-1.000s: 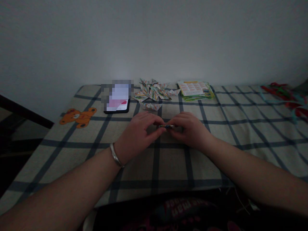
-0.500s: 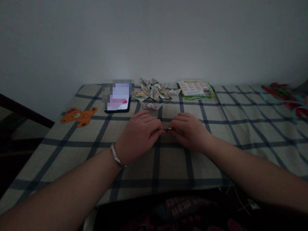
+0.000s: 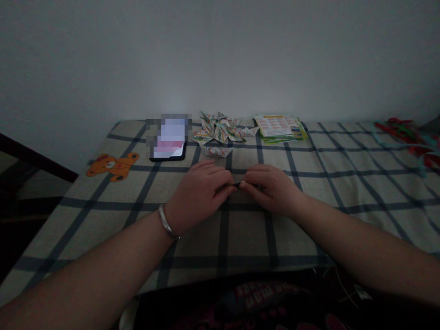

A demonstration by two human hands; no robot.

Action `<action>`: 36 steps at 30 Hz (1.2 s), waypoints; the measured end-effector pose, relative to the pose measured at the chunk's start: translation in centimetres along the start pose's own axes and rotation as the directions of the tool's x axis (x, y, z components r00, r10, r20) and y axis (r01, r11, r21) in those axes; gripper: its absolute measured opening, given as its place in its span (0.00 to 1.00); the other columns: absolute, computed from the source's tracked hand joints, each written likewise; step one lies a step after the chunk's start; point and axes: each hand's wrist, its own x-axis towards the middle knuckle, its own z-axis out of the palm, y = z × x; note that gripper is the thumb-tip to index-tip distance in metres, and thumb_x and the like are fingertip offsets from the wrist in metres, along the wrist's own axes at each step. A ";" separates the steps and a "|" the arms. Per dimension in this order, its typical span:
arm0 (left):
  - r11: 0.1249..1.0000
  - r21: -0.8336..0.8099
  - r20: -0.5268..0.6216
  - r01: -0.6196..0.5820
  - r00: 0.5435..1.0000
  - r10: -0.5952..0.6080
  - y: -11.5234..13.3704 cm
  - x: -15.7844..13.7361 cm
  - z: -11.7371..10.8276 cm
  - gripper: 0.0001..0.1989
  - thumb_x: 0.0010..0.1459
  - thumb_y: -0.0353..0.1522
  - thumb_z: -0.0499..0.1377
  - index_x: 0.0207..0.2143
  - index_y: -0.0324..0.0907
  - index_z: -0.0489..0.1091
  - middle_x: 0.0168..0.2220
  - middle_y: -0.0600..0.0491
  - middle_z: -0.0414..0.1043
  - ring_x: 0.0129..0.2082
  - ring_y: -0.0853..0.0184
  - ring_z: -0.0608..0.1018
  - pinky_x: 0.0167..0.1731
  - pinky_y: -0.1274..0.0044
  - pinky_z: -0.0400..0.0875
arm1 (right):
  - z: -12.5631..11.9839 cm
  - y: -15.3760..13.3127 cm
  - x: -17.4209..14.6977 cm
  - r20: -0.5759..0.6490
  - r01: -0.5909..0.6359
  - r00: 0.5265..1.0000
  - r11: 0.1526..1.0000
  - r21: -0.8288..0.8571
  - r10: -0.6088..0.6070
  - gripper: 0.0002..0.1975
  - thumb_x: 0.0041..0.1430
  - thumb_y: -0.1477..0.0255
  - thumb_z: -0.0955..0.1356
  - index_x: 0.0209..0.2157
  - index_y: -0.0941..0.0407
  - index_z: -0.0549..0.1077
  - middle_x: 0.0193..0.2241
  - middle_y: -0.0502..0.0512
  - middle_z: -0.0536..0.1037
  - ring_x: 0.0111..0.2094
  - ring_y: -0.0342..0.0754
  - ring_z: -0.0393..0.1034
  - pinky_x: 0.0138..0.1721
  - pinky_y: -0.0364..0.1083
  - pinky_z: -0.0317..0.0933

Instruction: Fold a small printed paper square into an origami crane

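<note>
Both hands meet over the checked cloth, fingertips closed on a small, narrow piece of folded paper (image 3: 237, 184), dark with a pale edge. Most of it is hidden behind my fingers. My left hand (image 3: 206, 190), with a silver bangle at the wrist, pinches its left end between thumb and fingers. At the other end, the thumb and curled fingers of my right hand (image 3: 271, 188) grip it. Just beyond my hands lies a folded paper piece (image 3: 219, 151), and behind that a cluster of folded printed paper pieces (image 3: 222, 128).
A phone (image 3: 172, 137) with a lit screen lies left of the folded papers. To their right is a stack of printed leaflets (image 3: 280, 128). An orange bear figure (image 3: 112, 166) is at the left, red and green strips (image 3: 402, 130) at the far right. A wall (image 3: 220, 59) borders the checked tablecloth (image 3: 144, 243).
My right hand has shifted very slightly, its thumb now closer to the middle of the paper. My left hand stays almost in place, and the small paper is still between them.
</note>
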 end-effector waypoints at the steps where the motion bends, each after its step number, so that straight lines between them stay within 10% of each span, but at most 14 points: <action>1: 1.000 -0.008 -0.013 0.006 1.000 -0.006 0.0 0.0 0.0 0.07 0.59 0.32 0.56 0.28 0.41 0.67 0.28 0.55 0.70 0.34 0.65 0.72 0.48 0.68 0.64 | 0.0 0.1 0.0 -0.002 -0.029 1.000 1.000 -0.002 0.029 0.13 0.63 0.69 0.61 0.25 0.57 0.67 0.24 0.50 0.66 0.28 0.43 0.59 0.29 0.43 0.50; 15: 0.998 -0.053 -0.078 0.043 0.996 -0.048 -0.1 0.0 -0.2 0.09 0.62 0.33 0.53 0.30 0.40 0.68 0.30 0.53 0.70 0.35 0.65 0.71 0.39 0.72 0.66 | 0.0 0.0 -0.1 0.031 -0.086 0.996 0.993 -0.081 0.089 0.11 0.61 0.70 0.63 0.27 0.57 0.72 0.27 0.51 0.70 0.29 0.43 0.63 0.29 0.44 0.51; 25: 1.000 0.023 0.013 0.016 1.000 -0.016 0.2 0.0 -0.3 0.14 0.63 0.35 0.50 0.25 0.41 0.65 0.25 0.55 0.68 0.32 0.66 0.72 0.55 0.63 0.59 | 0.2 -0.1 -0.5 -0.009 0.079 0.996 0.960 -0.267 -0.085 0.14 0.64 0.66 0.62 0.30 0.55 0.74 0.29 0.52 0.73 0.30 0.45 0.64 0.32 0.47 0.52; 36: 0.965 -0.244 -0.121 0.100 0.984 -0.133 -0.4 0.2 -0.4 0.10 0.61 0.37 0.56 0.31 0.40 0.70 0.29 0.55 0.70 0.32 0.69 0.72 0.36 0.76 0.65 | 0.3 0.9 -0.1 -0.079 -0.056 0.995 0.995 0.087 0.063 0.12 0.63 0.70 0.63 0.29 0.57 0.74 0.26 0.51 0.70 0.28 0.41 0.64 0.29 0.42 0.54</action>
